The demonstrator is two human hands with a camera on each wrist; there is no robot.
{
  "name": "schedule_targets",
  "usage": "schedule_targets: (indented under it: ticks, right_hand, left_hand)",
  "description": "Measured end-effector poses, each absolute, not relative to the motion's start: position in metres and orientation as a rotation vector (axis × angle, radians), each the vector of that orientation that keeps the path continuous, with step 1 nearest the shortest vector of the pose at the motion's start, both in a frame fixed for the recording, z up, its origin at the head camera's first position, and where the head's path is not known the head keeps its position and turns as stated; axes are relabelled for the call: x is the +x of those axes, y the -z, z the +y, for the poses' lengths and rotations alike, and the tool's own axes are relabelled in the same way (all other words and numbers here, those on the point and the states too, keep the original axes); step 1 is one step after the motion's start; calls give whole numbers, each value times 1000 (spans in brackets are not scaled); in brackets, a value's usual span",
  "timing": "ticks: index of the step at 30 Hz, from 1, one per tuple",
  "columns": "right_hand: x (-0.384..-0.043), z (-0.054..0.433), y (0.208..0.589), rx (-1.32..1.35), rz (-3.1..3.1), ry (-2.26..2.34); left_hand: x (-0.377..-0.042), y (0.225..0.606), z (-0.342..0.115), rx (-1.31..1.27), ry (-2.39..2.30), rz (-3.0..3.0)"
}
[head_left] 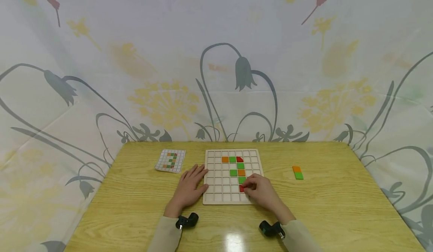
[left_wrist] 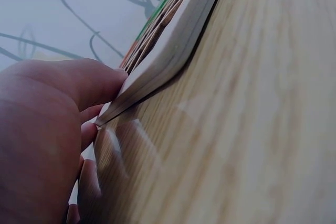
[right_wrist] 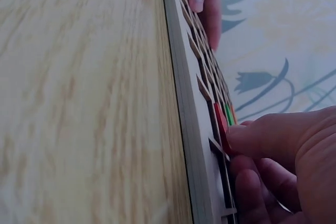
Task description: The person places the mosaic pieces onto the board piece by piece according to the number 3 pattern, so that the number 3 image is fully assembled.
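A wooden grid board [head_left: 218, 189] lies on the table, with orange, green and red tiles in several of its cells. At a lower cell right of the middle, my right hand [head_left: 262, 192] pinches a red tile [right_wrist: 221, 124] between thumb and fingers. This tile sits at the cell, just below a green tile [head_left: 242, 180]; the fingers partly hide it. My left hand [head_left: 189, 187] rests at the board's left edge, fingers spread and fairly straight, its thumb touching the rim in the left wrist view. A rounded red tile [head_left: 239, 159] ends the top row of tiles.
A paper card [head_left: 162, 163] printed with a coloured grid pattern lies left of the board. To the right, an orange tile [head_left: 296, 168] and a green tile [head_left: 299, 175] lie touching on the table [head_left: 338, 199]. A patterned curtain [head_left: 216, 105] hangs behind.
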State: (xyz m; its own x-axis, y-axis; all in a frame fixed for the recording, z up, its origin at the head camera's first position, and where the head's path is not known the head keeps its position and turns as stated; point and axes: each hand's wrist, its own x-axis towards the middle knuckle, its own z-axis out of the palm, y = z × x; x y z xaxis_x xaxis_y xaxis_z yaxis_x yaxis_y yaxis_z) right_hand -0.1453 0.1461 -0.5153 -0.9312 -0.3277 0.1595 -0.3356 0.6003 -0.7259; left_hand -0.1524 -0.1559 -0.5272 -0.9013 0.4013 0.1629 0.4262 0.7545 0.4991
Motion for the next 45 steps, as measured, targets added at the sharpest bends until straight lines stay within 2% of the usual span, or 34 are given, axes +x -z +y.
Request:
schedule_targets:
  ticks: [9,18,45]
  right_hand:
    - [-146,156,513,562,-2753,-1336]
    - [-150,172,507,403,-2760,-1386]
    - [-155,254,509,252,-2680,-1180]
  left_hand:
    - [-153,530,-156,-689,825,-2904]
    - [-153,529,-156,-686,828,-2901]
    - [-155,534,-156,-675,828,-2869]
